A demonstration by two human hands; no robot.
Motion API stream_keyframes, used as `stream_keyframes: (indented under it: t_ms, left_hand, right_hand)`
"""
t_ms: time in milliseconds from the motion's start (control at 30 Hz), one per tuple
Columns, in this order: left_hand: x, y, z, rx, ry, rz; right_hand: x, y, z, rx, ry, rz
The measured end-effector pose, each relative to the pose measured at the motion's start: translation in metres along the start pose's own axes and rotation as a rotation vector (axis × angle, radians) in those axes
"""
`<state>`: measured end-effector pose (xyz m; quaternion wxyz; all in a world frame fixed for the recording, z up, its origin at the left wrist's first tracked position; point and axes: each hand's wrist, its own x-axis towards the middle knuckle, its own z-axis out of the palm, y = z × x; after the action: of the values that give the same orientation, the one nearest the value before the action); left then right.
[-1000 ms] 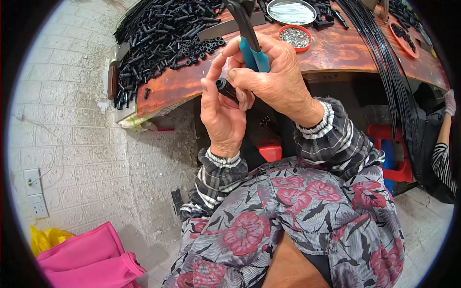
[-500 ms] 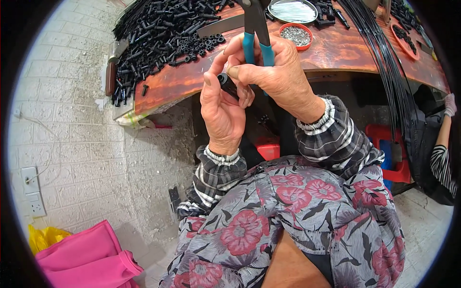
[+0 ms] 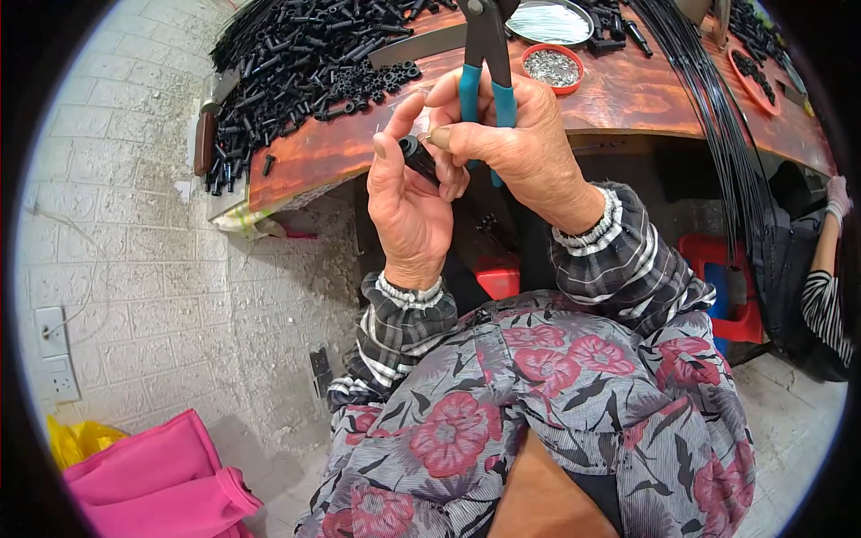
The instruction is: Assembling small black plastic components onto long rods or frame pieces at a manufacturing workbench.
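Left hand (image 3: 413,222): black tube (image 3: 419,159) gripped in curled fingers, best kept steady, mouth uncovered. Right hand (image 3: 520,139): pliers (image 3: 469,92) tucked in palm, thumb pinched to fingers beside that mouth (anything between too small to be made out). Beyond, on bench (image 3: 623,100): metal bits (image 3: 549,66) held in red dish (image 3: 563,91)

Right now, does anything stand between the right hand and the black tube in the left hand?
Nothing visible does: the right hand is close to the black tube, and the head of its pliers points away.
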<state>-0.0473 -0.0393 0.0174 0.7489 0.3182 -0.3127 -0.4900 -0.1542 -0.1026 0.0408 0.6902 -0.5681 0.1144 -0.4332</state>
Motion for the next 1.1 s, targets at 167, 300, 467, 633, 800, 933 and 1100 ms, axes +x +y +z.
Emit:
stream_keyframes:
  t_ms: [167, 300, 467, 633, 800, 933, 1100]
  left_hand:
    - [-0.001, 0.000, 0.000, -0.006, 0.002, -0.011]
    - [0.000, -0.002, 0.002, 0.003, 0.026, -0.017]
    - [-0.003, 0.003, -0.002, -0.020, 0.009, -0.028]
    - [-0.004, 0.002, 0.002, -0.017, 0.051, -0.050]
    - [-0.003, -0.002, -0.010, -0.050, -0.033, -0.028]
    - [-0.004, 0.002, 0.000, -0.040, 0.112, -0.074]
    - [-0.006, 0.006, 0.002, 0.008, 0.082, -0.046]
  right_hand:
    - [0.000, -0.001, 0.000, -0.054, 0.011, 0.012]
    - [0.000, 0.000, -0.002, -0.046, 0.016, 0.014]
    - [0.002, 0.000, 0.002, -0.038, 0.003, -0.010]
    - [0.004, 0.001, -0.001, -0.047, -0.018, -0.039]
    - [0.007, 0.002, 0.001, -0.049, -0.078, -0.024]
    - [0.005, 0.004, 0.003, -0.406, -0.044, -0.363]
    - [0.004, -0.007, 0.001, -0.199, -0.109, -0.033]
